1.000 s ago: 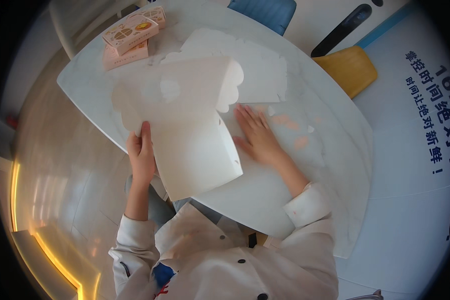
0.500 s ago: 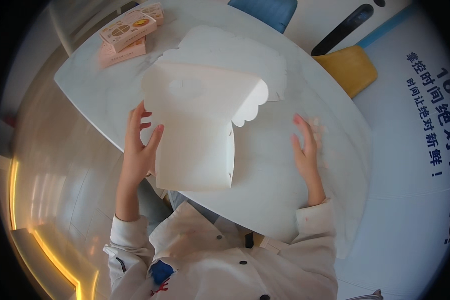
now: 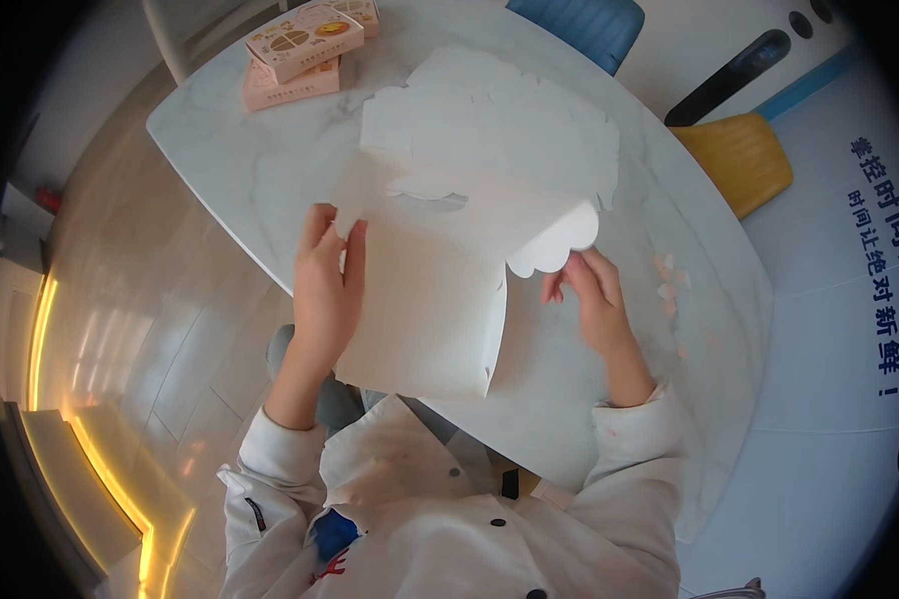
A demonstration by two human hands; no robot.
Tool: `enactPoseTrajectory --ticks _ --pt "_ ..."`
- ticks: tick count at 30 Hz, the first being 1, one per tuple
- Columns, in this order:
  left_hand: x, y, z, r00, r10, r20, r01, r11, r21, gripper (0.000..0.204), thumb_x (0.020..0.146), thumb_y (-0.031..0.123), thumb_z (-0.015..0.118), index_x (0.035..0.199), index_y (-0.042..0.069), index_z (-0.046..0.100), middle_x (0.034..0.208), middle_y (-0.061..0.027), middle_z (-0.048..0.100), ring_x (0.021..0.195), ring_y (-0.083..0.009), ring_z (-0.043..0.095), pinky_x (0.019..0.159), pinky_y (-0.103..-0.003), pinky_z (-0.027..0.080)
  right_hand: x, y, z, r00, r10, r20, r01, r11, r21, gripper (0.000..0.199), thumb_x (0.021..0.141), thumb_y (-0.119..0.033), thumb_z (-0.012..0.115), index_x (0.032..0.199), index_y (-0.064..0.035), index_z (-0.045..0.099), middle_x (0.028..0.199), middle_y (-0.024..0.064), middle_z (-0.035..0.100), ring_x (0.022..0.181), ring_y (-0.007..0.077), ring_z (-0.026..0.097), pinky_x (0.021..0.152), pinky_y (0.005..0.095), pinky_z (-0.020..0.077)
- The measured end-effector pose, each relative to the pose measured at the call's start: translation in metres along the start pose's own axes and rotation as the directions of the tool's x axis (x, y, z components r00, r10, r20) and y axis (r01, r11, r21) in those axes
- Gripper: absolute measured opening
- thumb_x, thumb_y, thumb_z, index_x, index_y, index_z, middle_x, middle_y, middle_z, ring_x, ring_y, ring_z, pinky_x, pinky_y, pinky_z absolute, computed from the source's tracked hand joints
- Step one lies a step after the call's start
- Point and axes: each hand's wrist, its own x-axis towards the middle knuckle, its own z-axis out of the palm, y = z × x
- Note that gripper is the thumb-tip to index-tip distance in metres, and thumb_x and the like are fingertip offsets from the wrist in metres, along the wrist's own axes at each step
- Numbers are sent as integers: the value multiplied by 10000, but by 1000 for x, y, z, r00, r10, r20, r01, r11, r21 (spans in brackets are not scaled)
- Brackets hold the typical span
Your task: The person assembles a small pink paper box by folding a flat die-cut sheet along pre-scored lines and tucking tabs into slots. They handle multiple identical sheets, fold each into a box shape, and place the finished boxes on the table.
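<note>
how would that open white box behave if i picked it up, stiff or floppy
The open box likely feels light: it looks like thin card with nothing inside. Its base may stay fairly stiff, given the folded-up side wall. The lid could flop, since it seems hinged along one edge only.
</note>
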Motion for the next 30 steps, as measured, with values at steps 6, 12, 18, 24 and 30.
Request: enactPoseTrajectory --ticks 6,12,18,24,30 --pt "8 11 4 996 -70 54 74 994 -81 92 923 -17 572 1004 -60 584 851 -120 551 715 -210 556 625 -297 456 9 -7 19 999 -15 48 9 993 121 400 880 67 598 1275 17 559 1223 93 542 993 166 616 764 297 572" --pt "0 10 -9 995 -11 96 27 987 -160 258 879 -9 601 1135 -24 569 951 -127 631 785 -229 584 736 -318 481 15 12 29 986 -160 -53 159 987 -19 371 842 95 654 1201 32 584 1129 98 618 892 174 668 739 280 597" --pt "-5 22 -20 976 -38 216 63 992 -110 547 853 -11 629 1369 30 453 1181 -134 616 1043 -270 571 912 -373 447 23 -24 36 975 129 -182 -82 966 246 177 914 3 646 1080 49 602 985 87 672 815 174 702 715 304 598" --pt "-6 14 -11 975 -20 220 47 992 -119 665 838 -32 636 1447 30 376 1310 -146 565 1134 -287 558 958 -381 429 22 -9 40 983 -78 -165 49 984 -169 221 873 38 632 1092 11 648 1020 92 682 876 206 697 735 291 579" --pt "-9 0 -32 921 29 389 77 964 -253 650 745 -123 513 1374 39 495 1440 -185 481 1237 -388 484 1047 -431 398 1 2 36 980 -162 113 197 813 -549 564 756 121 630 1288 -65 608 1325 121 576 1062 291 653 842 351 572"
